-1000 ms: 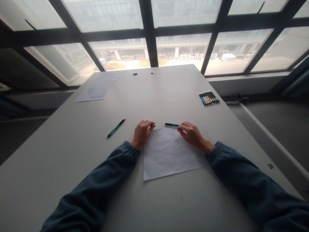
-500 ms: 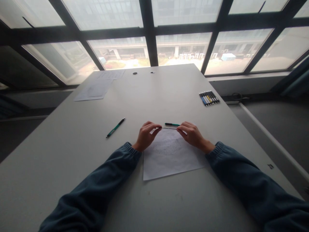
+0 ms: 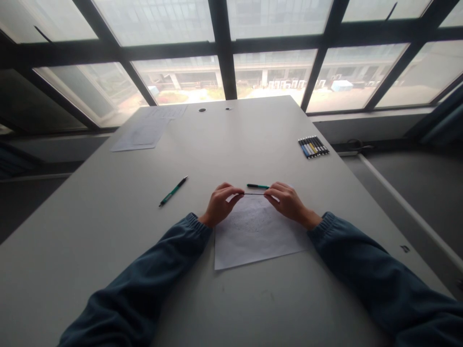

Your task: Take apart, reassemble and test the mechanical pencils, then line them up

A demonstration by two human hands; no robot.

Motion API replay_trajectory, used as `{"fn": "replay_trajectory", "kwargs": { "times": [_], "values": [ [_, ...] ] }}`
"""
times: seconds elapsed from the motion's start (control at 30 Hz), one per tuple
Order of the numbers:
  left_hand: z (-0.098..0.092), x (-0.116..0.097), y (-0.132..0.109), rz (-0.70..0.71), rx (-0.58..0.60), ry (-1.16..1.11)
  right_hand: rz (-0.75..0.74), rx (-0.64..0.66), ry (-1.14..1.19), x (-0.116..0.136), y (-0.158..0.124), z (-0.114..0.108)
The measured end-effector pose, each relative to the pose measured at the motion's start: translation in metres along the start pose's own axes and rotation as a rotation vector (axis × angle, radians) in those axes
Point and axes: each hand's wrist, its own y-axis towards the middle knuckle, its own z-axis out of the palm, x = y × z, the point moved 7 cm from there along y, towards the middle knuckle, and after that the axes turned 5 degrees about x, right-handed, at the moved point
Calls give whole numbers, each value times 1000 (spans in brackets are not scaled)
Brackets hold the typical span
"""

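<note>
Between my two hands stretches a thin dark rod (image 3: 254, 194), like a pen refill, held level above the paper. My left hand (image 3: 222, 202) pinches its left end between thumb and fingers. The right end sits in the pinch of my right hand (image 3: 287, 202). A green and black pen or pen barrel (image 3: 257, 186) lies just beyond, its right end hidden behind my right hand. Under both hands is a white sheet of paper (image 3: 253, 246) with faint marks. Another green and black pen (image 3: 173, 192) rests to the left of my left hand.
A row of several pens (image 3: 314, 147) with black, blue, white and yellow parts lies near the right edge of the white table (image 3: 224, 149). Papers (image 3: 139, 135) lie at the far left. A small dark clip-like object (image 3: 405, 248) is at the right edge. Windows stand behind.
My left hand has shifted slightly right, and the visible stretch of the rod is a little lower and shorter. Both hands keep their pinch; the pens and paper stay put.
</note>
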Motion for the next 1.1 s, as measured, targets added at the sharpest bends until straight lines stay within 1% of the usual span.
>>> {"fn": "replay_trajectory", "kwargs": {
  "times": [0.13, 0.27, 0.4, 0.6, 0.73, 0.8, 0.93, 1.0, 1.1],
  "values": [
    [3, -1, 0, 1, 29, 3, 5, 22, 22, 1, 0, 0],
    [6, -5, 1, 29, 75, 8, 0, 53, 49, 1, -1, 2],
    [9, -6, 0, 58, 123, 26, -4, 57, 49, 1, -1, 4],
    [10, -6, -1, 83, 144, 49, -41, 72, 80, 6, 0, 3],
    [8, -9, 1, 85, 122, 48, -37, 89, 112, 7, 0, 4],
    [5, -7, 1, 59, 92, 35, 0, 66, 109, 4, 0, 2],
    [-2, -1, 2, -4, 14, 30, 167, -80, 63, -12, -2, -6],
    [-6, 3, 2, -38, -24, 39, 230, -118, 17, -20, -2, -6],
    [-8, 8, 2, -81, -58, 40, 261, -60, -57, -27, -2, 1]
  ]
}}
